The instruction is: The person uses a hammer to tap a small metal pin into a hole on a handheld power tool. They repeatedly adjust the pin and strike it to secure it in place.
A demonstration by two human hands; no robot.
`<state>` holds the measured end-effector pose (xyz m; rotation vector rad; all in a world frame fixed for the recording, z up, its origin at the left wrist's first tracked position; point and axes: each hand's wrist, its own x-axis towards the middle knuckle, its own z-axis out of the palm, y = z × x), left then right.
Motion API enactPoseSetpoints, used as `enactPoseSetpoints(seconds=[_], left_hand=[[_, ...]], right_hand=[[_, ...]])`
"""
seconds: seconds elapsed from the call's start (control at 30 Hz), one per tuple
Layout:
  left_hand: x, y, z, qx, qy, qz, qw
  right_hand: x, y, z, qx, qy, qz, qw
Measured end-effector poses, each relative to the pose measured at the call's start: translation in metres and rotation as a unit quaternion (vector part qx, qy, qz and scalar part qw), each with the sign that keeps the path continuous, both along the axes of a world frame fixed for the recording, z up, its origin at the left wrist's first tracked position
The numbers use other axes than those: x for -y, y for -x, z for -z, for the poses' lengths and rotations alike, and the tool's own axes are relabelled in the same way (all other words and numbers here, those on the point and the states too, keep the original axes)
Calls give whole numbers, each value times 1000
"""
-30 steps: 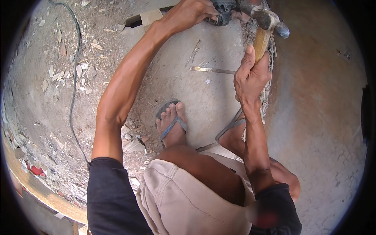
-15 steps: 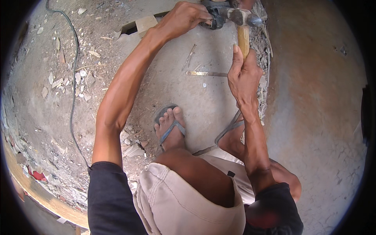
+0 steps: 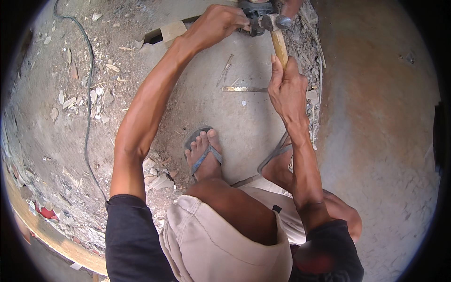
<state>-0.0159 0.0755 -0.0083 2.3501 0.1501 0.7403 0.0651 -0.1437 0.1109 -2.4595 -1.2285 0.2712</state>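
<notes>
My right hand point(image 3: 288, 89) is wrapped round the wooden handle of a hammer point(image 3: 279, 47). The hammer's metal head is right up against a dark, rounded metal part point(image 3: 256, 10) at the top edge, overlapping it in view; whether they touch is not clear. My left hand point(image 3: 221, 22) reaches to the same part from the left, fingers closed together at its near side. What those fingers grip is too small and covered to make out. A flat metal strip point(image 3: 244, 89) lies on the ground, its right end passing behind my right hand.
Another person's skin point(image 3: 291, 7) shows beside the dark part. Thin nails or rods point(image 3: 227, 69) lie on the concrete. A pale block point(image 3: 173, 32) sits by a hole at the upper left. A dark cable point(image 3: 90, 94) runs along the left, among rubble and chips point(image 3: 101, 101).
The hammer head has swung left, toward my left fingers and the dark part, its handle now tilting leftward. My right hand has shifted slightly left. My left hand stays almost in place.
</notes>
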Motion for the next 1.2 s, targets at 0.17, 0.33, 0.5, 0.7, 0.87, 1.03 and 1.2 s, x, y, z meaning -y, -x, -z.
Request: enactPoseSetpoints(seconds=[0.17,0.33,0.5,0.7,0.87,1.03,1.2], left_hand=[[2,-1,-9,-5,2,13,1000],[4,0,-9,15,3,2,1000],[3,-1,-8,-12,-14,-2,1000],[22,12,-4,-14,36,-76,996],[60,17,-3,24,267,-149,952],[73,1,-10,79,260,-220,937],[68,-7,-4,95,141,-204,964]], right_hand=[[4,9,0,7,-167,30,985],[7,4,4,-30,-53,22,998],[4,5,4,-69,-27,35,997],[12,3,2,-127,-77,80,986],[16,-11,-6,-144,-41,97,984],[-11,-50,-62,-83,100,42,991],[-32,-95,-150,48,227,-56,971]])
